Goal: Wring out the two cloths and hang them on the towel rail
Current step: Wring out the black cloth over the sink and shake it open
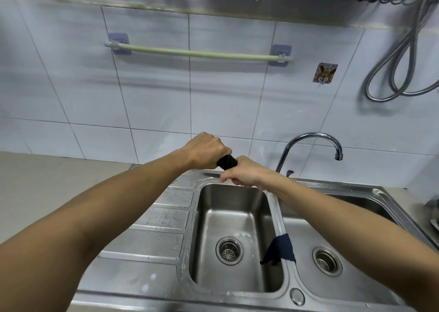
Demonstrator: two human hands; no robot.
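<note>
Two hands meet above the back rim of the sink [276, 207], which we take as our landmark. Our left hand [206, 150] and our right hand [244, 172] are each clenched tight around one dark cloth [227, 162], twisted into a short rope between the fists, with only a small stretch of it showing. It hangs over the far edge of the sink's left basin. The second cloth [280, 250], dark blue, is draped over the divider between the sink's two basins, its corners hanging down on both sides. On the tiled wall well above the sink, the pale green towel rail [197, 53] is bare. The tap [308, 145] rises from behind the sink, just right of our hands.
</note>
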